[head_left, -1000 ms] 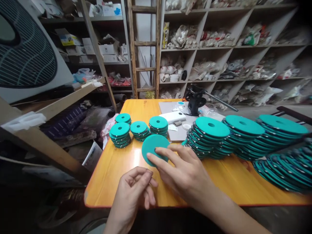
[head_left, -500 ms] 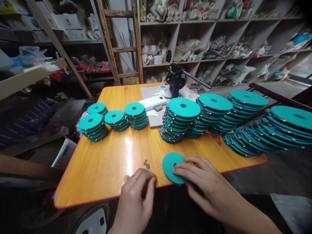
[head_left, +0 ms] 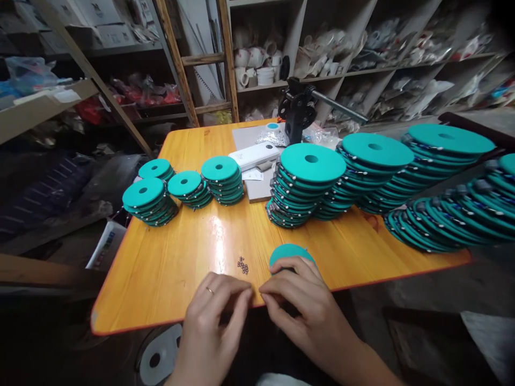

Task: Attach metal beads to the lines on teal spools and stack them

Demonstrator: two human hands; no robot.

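My left hand (head_left: 217,313), with a ring on one finger, is at the table's front edge, thumb and forefinger pinched together. Facing it a short gap away, my right hand (head_left: 303,305) also pinches with thumb and forefinger. Whatever sits in either pinch is too small or hidden to make out. A flat teal foam disc (head_left: 290,250) lies on the table, partly covered by the right hand's knuckles and fingers. Just beyond my left fingertips lies a small heap of tiny dark metal-looking pieces (head_left: 243,265).
Tall stacks of teal discs (head_left: 313,161) wound with dark cord stand at the right; shorter stacks (head_left: 144,193) stand left. Behind are a white oblong device (head_left: 253,155) and a black lever press (head_left: 295,110). The wooden table (head_left: 161,284) ends close before me.
My right hand has left the disc's centre and moved left, closing into a pinch near my left hand. The left hand stays near its place. The camera view has shifted slightly.
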